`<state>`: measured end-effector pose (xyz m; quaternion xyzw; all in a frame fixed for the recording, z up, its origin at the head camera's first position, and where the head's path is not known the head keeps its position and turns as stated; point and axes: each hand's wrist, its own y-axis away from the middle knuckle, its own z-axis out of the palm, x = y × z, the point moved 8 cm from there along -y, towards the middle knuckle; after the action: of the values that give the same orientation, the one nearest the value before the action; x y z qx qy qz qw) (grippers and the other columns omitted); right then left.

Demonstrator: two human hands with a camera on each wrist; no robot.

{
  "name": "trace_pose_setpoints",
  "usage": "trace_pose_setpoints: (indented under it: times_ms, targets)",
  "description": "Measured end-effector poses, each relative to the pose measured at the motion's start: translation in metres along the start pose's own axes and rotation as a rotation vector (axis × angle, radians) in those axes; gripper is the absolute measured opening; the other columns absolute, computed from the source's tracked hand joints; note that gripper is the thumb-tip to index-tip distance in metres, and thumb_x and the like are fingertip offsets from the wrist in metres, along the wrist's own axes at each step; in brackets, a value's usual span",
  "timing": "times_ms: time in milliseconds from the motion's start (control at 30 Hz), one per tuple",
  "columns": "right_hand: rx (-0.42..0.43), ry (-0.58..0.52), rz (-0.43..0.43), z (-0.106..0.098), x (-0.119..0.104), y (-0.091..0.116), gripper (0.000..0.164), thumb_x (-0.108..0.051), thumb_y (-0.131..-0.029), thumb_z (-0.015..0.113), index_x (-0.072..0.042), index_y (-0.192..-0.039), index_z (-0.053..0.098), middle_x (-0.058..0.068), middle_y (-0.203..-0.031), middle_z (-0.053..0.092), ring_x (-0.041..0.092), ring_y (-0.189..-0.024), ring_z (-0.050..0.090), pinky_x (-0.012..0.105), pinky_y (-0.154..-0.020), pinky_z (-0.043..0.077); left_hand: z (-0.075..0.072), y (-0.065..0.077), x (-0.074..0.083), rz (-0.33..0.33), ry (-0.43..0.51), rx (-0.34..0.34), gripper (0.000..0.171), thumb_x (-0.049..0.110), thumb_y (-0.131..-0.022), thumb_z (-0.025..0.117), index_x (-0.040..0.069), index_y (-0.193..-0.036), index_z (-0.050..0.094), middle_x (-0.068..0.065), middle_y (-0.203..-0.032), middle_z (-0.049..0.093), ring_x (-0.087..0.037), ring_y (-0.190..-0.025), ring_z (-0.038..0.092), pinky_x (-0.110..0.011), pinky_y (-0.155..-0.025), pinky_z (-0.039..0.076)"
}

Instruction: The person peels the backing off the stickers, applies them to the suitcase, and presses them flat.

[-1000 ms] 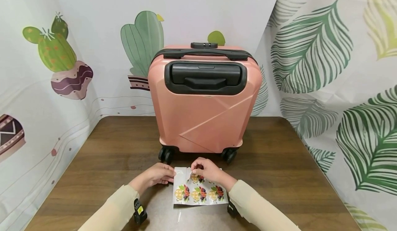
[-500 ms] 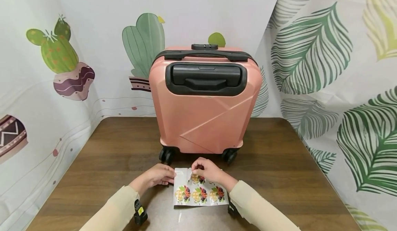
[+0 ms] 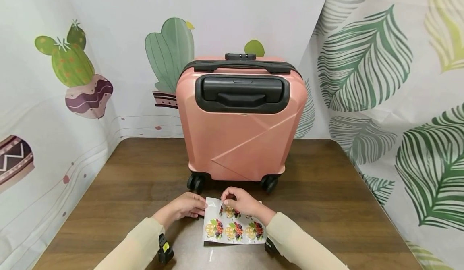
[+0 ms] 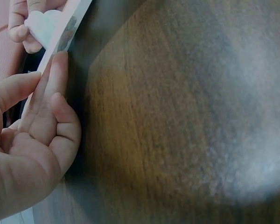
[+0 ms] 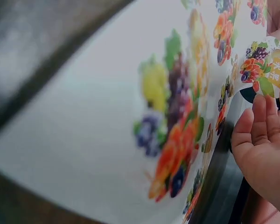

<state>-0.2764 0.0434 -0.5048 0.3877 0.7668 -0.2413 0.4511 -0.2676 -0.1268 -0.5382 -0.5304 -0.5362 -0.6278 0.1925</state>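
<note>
While pinching sticker sheet (image 3: 233,231) by edge with left hand (image 3: 189,205), gripping lifted sticker (image 5: 261,70) in right hand (image 3: 241,202); probably light, limp, tacky-backed; best held by rim.

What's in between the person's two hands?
A blank white corner of the fruit sticker sheet lies between the left hand and the right hand, as the head view shows.
</note>
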Motion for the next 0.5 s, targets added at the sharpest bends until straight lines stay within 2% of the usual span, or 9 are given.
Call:
trace_pose_setpoints:
  times_ms: [300, 500]
  targets:
    - [0.011, 0.032, -0.013, 0.0016, -0.0027, -0.0041, 0.005, -0.007, -0.100, 0.063, -0.003, -0.097, 0.065, 0.012, -0.101, 0.064, 0.006, -0.084, 0.052, 0.022, -0.077, 0.045, -0.0010, -0.0037, -0.0015, -0.008, 0.005, -0.008, 0.012, 0.007, -0.095, 0.065, 0.000, -0.103, 0.070, 0.003, -0.082, 0.077, -0.005, -0.073, 0.070, -0.023, -0.065, 0.052]
    - [0.005, -0.006, 0.012, 0.0035, -0.0002, -0.0052, 0.005, -0.007, -0.100, 0.062, -0.003, -0.098, 0.065, 0.014, -0.100, 0.064, 0.009, -0.081, 0.052, 0.023, -0.071, 0.045, -0.0014, -0.0052, -0.0029, -0.011, 0.008, -0.015, 0.012, 0.008, -0.095, 0.065, 0.001, -0.103, 0.070, 0.003, -0.081, 0.076, -0.005, -0.073, 0.070, -0.023, -0.065, 0.053]
